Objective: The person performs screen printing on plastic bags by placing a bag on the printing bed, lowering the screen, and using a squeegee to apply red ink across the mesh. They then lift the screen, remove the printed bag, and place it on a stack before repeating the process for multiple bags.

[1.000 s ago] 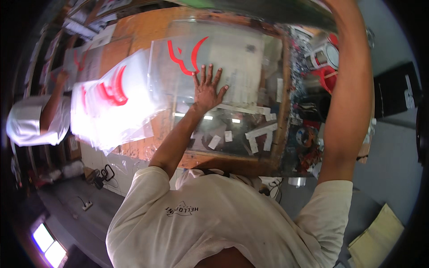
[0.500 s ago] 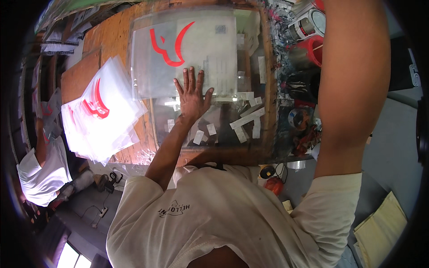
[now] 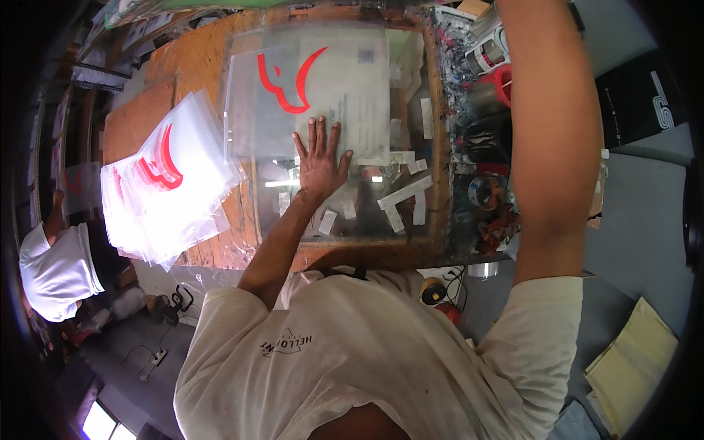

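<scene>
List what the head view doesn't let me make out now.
Head view:
Right hand: cut off by the top edge; only the right arm shows.
Left hand: its palm is hidden by its back.
Sheet pile: overlap and glare hide the number of sheets.
Co-worker's hand: too small to tell its grip.

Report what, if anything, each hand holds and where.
The left hand grips nothing; it lies flat over the near edge of the clear sheet. The right hand is out of view, so its hold cannot be told.

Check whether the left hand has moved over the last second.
Yes: judged against the white strips, the left hand has drawn back toward them and now rests nearer.
</scene>
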`<state>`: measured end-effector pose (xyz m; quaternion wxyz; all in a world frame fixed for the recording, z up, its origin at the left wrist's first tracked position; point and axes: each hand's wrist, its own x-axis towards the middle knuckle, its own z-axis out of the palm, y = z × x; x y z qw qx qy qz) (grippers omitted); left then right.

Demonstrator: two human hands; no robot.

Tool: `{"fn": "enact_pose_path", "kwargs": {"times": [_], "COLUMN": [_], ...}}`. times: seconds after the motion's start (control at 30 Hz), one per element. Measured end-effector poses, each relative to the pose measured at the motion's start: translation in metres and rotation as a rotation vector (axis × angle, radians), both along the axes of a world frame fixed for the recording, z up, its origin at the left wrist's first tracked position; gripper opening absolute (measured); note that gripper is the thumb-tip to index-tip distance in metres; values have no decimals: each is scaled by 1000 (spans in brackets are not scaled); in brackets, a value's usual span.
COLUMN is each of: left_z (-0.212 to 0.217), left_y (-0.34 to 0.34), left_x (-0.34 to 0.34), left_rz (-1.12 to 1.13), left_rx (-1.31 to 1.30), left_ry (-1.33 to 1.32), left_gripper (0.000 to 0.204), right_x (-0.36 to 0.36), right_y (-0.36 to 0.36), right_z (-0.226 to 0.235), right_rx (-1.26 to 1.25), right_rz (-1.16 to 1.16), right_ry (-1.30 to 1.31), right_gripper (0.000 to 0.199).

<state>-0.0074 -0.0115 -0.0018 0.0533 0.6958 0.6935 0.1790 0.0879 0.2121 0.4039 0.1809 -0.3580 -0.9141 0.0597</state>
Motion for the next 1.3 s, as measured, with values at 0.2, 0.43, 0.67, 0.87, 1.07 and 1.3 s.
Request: {"fn": "enact_pose_path", "kwargs": {"times": [0.2, 0.43, 0.67, 0.87, 1.07, 1.3], "left_z": [60, 150, 73, 60, 57, 83], "left_y": [-11, -98, -100, -102, -122, -111], "left_x": [-4, 7, 3, 14, 18, 14], "left_rz": [138, 330, 1004, 1061, 908, 876], "left_rx": [47, 10, -355, -334, -239, -276], "left_ry": [-389, -2249, -2257, -2211, -2211, -2099], "left_gripper": [63, 54, 30, 22, 31, 36], "right_x": [7, 49, 31, -22, -18, 37], "right_y": [-59, -145, -2, 101, 25, -177], "right_z": [-46, -214, -293, -342, -351, -313], "right_rx": [-31, -188, -436, -179, -97, -162], "right_rz": [-16, -95, -148, -67, -34, 22], "right_ry": [102, 132, 7, -153, -191, -62], "right_gripper": [45, 41, 39, 55, 57, 57]}}
